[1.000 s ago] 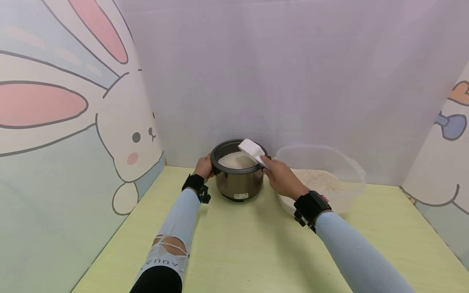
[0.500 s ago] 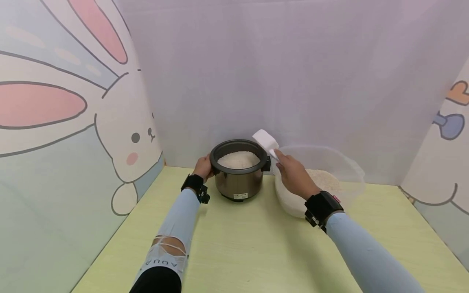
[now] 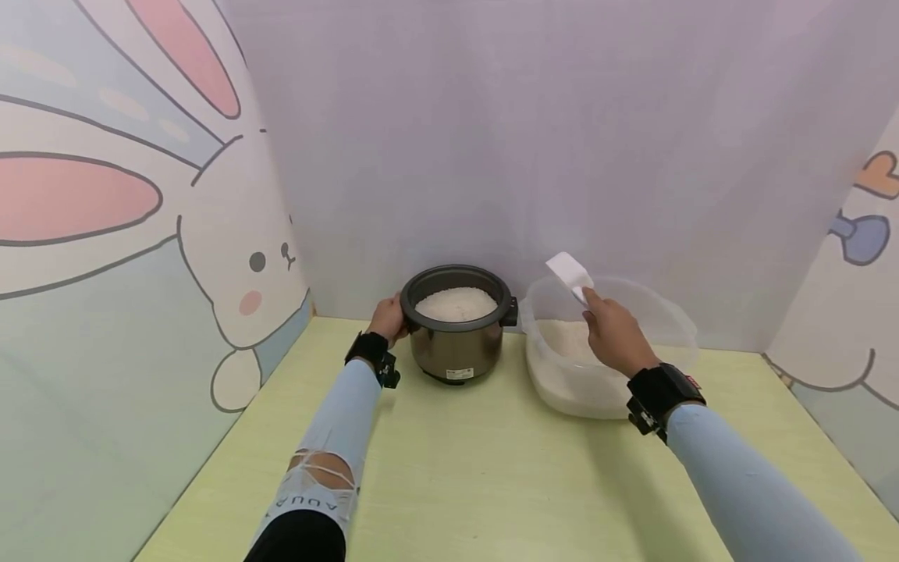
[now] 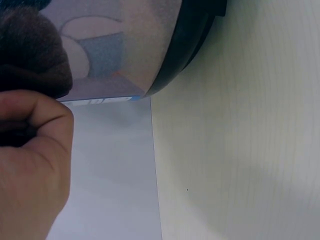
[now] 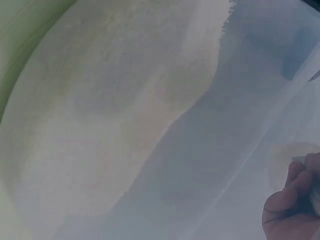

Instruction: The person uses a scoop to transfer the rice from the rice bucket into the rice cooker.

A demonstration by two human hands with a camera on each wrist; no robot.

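Note:
A brown rice cooker point(image 3: 456, 350) with a dark rim stands near the back wall, white rice point(image 3: 455, 305) heaped inside it. My left hand point(image 3: 389, 318) grips its left handle; in the left wrist view the fingers of that hand point(image 4: 37, 160) curl in beside the shiny cooker wall point(image 4: 145, 45). Over a translucent plastic tub point(image 3: 562, 394) my right hand point(image 3: 620, 336) holds a white scoop point(image 3: 570, 272) by its handle, the cup tilted up to the left. Rice point(image 3: 564, 337) fills the lower part of the tub. The right wrist view shows curled fingers point(image 5: 285, 200) outside the tub's rice-filled wall point(image 5: 110, 115).
A pale yellow tabletop point(image 3: 477, 484) extends in front of both containers. Behind them hangs a plain lilac sheet point(image 3: 492, 140). Panels with cartoon rabbits stand at the left point(image 3: 140, 351) and right point(image 3: 836, 312).
My right hand has carried the scoop away from over the cooker, rightward to above the tub. The left hand has stayed on the cooker's handle.

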